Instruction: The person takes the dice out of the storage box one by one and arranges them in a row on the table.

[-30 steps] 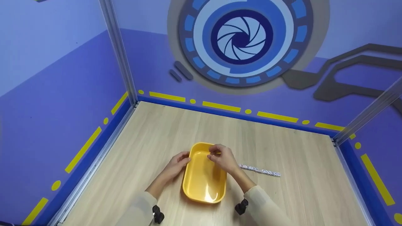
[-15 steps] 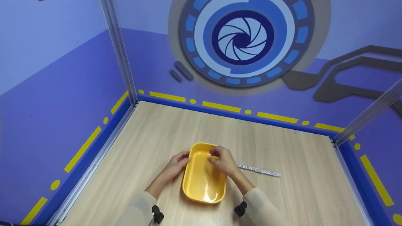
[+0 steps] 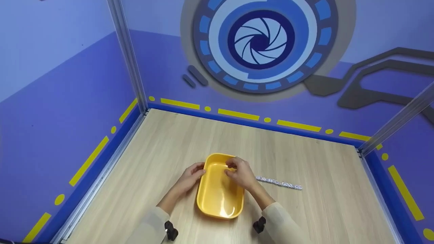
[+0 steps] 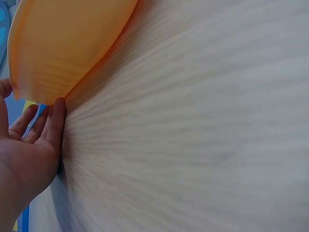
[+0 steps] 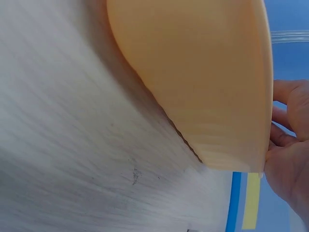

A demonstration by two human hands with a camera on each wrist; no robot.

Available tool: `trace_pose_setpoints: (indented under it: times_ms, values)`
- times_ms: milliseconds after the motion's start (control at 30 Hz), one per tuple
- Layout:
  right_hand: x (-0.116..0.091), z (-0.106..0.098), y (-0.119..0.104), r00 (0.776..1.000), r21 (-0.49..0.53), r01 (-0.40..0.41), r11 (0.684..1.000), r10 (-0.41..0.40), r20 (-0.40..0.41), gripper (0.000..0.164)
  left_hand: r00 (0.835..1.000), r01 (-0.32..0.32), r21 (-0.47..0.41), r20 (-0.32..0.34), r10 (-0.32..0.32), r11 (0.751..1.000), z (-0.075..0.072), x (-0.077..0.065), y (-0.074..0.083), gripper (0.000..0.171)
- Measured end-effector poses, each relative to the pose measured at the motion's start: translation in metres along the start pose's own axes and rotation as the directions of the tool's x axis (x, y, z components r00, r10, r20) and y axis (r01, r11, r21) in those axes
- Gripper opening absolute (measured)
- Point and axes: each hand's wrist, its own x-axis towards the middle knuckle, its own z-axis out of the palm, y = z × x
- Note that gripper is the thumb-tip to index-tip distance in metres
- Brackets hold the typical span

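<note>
A yellow rectangular tray [image 3: 220, 196] with rounded corners stands on the wooden table. At its left side my left hand [image 3: 187, 179] touches the outer wall with fairly straight fingers, and the thumb lies at the rim. My right hand [image 3: 241, 174] is over the right rim, its loosely bent fingers reaching above the inside of the tray. Nothing shows between thumb and forefinger. In the left wrist view the fingertips meet the lower edge of the tray [image 4: 72, 43]. From the right wrist, the tray [image 5: 203, 87] hides part of the fingers.
A narrow white strip [image 3: 278, 183] with dark markings lies on the table [image 3: 315, 210] right of the tray, its left end next to the right wrist. Blue-purple printed panels [image 3: 162, 67] and metal posts [image 3: 127, 51] enclose the table at the back and sides.
The right hand has turned and shifted very slightly over the tray's right rim. The left hand, the tray and the strip hold their places.
</note>
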Motion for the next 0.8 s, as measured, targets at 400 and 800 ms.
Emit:
trace_pose_setpoints:
  times_ms: [400,800]
  values:
    - [0.002,-0.002,-0.003,0.994,-0.111,0.0,0.994,0.011,0.105,0.03,1.0,-0.025,0.038,-0.003,0.025,0.999,0.002,0.0,0.001,0.048]
    - [0.012,-0.007,-0.003,0.976,-0.323,0.165,0.932,-0.108,0.188,0.024,0.998,-0.061,0.006,0.023,0.06,0.998,0.001,-0.001,0.001,0.049]
